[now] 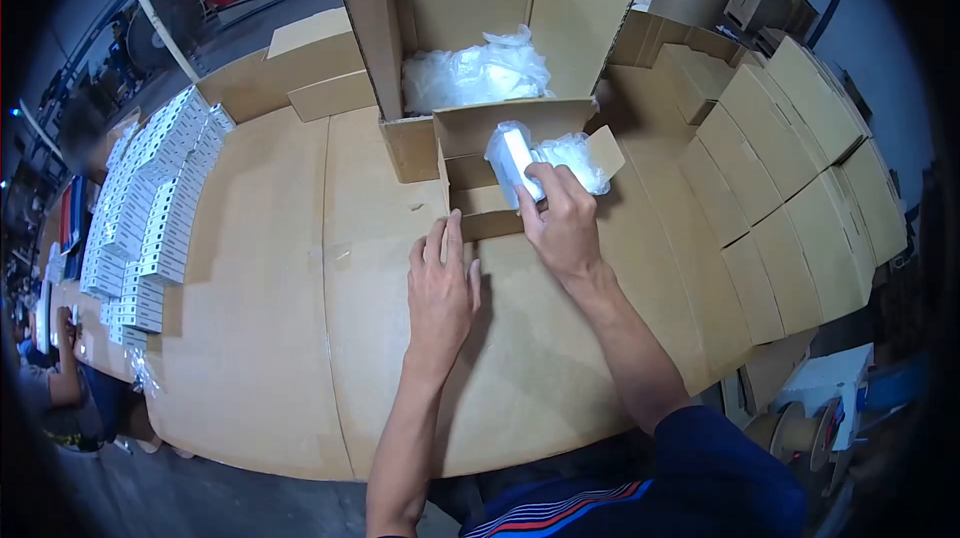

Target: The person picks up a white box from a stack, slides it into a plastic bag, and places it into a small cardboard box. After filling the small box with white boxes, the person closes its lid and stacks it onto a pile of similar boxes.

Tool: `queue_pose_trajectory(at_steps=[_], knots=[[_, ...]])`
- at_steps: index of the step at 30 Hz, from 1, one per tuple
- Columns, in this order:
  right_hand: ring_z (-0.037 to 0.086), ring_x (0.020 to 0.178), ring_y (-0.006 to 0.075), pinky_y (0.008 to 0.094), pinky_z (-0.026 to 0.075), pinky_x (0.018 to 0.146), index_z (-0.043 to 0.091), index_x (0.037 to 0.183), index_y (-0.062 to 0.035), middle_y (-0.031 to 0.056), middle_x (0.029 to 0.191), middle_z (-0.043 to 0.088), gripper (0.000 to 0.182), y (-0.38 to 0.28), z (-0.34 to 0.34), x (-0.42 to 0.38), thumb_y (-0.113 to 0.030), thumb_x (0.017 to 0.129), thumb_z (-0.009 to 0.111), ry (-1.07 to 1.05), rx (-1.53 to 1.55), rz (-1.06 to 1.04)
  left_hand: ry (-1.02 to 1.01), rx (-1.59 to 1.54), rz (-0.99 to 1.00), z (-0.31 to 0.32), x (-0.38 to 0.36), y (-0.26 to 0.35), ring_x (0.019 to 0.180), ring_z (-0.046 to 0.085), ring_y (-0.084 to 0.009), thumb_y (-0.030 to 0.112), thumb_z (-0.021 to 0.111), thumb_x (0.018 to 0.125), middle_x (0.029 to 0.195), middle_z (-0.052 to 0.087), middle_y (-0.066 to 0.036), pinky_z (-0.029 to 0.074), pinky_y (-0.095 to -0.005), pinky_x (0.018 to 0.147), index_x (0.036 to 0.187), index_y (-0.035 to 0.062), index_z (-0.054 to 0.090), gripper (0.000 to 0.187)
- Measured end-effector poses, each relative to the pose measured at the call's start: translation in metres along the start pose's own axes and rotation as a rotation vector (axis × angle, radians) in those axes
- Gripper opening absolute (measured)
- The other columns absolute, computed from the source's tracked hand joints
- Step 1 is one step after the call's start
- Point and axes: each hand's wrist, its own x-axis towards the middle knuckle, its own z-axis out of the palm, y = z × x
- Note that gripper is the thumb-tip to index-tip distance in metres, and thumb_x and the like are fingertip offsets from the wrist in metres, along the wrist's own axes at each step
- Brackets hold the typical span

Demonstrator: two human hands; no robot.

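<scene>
A small open carton sits in front of me on the cardboard-covered table. My right hand grips a small white box between thumb and fingers, tilted over the carton. Clear plastic wrap lies around the box and fills the carton's right part. My left hand rests at the carton's front left corner, its fingers stretched out and the tips against the cardboard edge. The inside of the carton is partly hidden by the box and my right hand.
Behind the carton stands a tall open box with plastic bags inside. Stacks of small white boxes line the left side. Closed brown cartons are piled at right. A person is at the far left.
</scene>
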Motion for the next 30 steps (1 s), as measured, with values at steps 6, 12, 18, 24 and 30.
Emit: queue_pose_trajectory(at_steps=[6,12,18,24,30], knots=[[0.070,0.080,0.0414,0.0500,0.056,0.066,0.065,0.105,0.0004,0.0208,0.093,0.062,0.019,0.003,0.016,-0.004,-0.007,0.089,0.072,-0.126,-0.151,0.059,-0.024,0.047,-0.053,-0.001,-0.001,0.002,0.124,0.052,-0.0441,0.014,0.069,0.092,0.146,0.049,-0.018,0.054,-0.0509,0.096,0.157,0.0068,0.036,0.073],[0.070,0.077,0.0427,0.0528,0.057,0.064,0.069,0.094,0.0007,0.0228,0.104,0.062,0.012,-0.003,0.023,-0.006,-0.011,0.092,0.066,-0.219,-0.303,0.159,-0.025,0.048,-0.034,-0.005,0.001,0.002,0.121,0.054,-0.0422,0.015,0.071,0.089,0.145,0.049,-0.019,0.053,-0.0503,0.096,0.158,0.0081,0.035,0.077],[0.071,0.093,0.0418,0.0566,0.056,0.081,0.072,0.109,-0.0006,0.0218,0.134,0.057,0.024,-0.035,-0.004,0.000,-0.019,0.098,0.061,-0.416,-0.372,0.307,-0.015,-0.038,-0.055,-0.049,-0.014,-0.013,0.125,0.053,-0.0369,0.018,0.072,0.090,0.142,0.052,-0.016,0.049,-0.0481,0.099,0.156,0.0123,0.040,0.074],[0.058,0.082,0.0220,0.0324,0.053,0.070,0.060,0.126,-0.0032,0.0144,0.128,0.057,0.038,-0.086,0.027,0.023,0.007,0.090,0.061,-0.033,0.080,0.033,0.113,0.147,-0.088,-0.140,-0.020,-0.123,0.117,0.059,-0.0354,0.012,0.075,0.086,0.126,0.062,-0.015,0.049,-0.0467,0.101,0.118,0.0066,0.063,0.035],[0.063,0.082,0.0250,0.0358,0.050,0.067,0.056,0.125,-0.0012,0.0175,0.106,0.064,0.035,-0.185,0.142,0.068,0.005,0.090,0.057,-0.342,0.468,-0.080,0.240,0.303,-0.172,-0.236,0.000,-0.259,0.115,0.060,-0.0352,0.013,0.074,0.087,0.116,0.063,-0.017,0.049,-0.0440,0.098,0.116,0.0045,0.061,0.033]])
